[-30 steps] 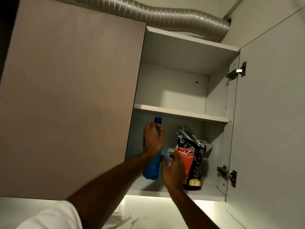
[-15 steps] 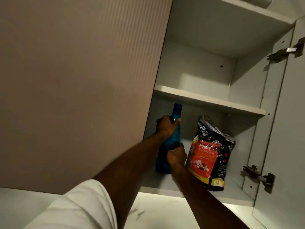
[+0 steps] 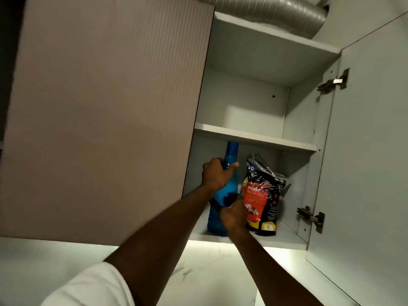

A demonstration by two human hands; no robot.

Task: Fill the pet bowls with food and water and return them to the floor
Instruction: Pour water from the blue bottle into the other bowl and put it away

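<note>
up in the open cabinet, my left hand [image 3: 215, 175] is wrapped round the neck of the blue bottle [image 3: 225, 193], and my right hand [image 3: 234, 214] grips its lower body. its cap sits just under the middle shelf [image 3: 265, 138]; the closed door [image 3: 106, 120] edges it on the left, the puppy food bag [image 3: 262, 195] stands just beside it on the right. both stand on the bottom shelf [image 3: 284, 238], the open door [image 3: 371, 151] swung right. 1 ribbed silver duct [image 3: 276, 12] runs overhead; pale marbled wall [image 3: 198, 272] lies below. bottle glossy, upright.
</note>
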